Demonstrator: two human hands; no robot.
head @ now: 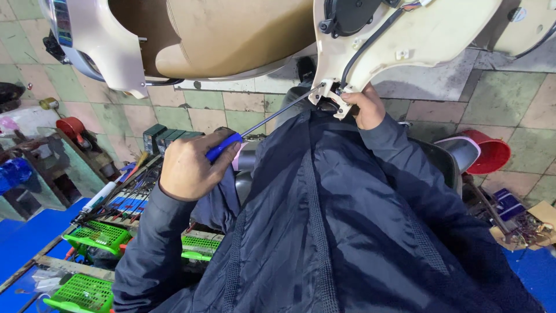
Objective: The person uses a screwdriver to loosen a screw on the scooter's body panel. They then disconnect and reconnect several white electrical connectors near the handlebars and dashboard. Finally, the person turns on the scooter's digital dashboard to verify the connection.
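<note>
A: Start me at the left edge. What's there?

B: Green baskets (pixel 99 235) down low, and a tool rack (pixel 130 197) with pens and drivers beside them, on a cluttered bench. None of it is being touched.

A: And the left hand?

B: My left hand (pixel 191 168) is closed in a fist around the blue handle of the screwdriver (pixel 263 123). The long shaft runs up and right, its tip meeting the lower edge of the cream panel (pixel 405 35).

A: Where exactly does it land?

B: At the bracket corner where a black cable (pixel 370 43) comes down. I can't tell whether the tip is seated in a screw head; it's too small to see.

A: Right hand?

B: My right hand (pixel 365 107) is just beside that corner, fingers curled against the panel's underside. They're gripping or bracing it, and I can't tell which, as the fingertips are hidden.

A: What worries you?

B: The shaft is long and held at a slant, so I judge the tip could skid off and gouge the plastic or nick the cable. My right fingers sit very near the tip, so a slip could jab them. Further right, a red bucket (pixel 492 153) stands on the tiles.
</note>
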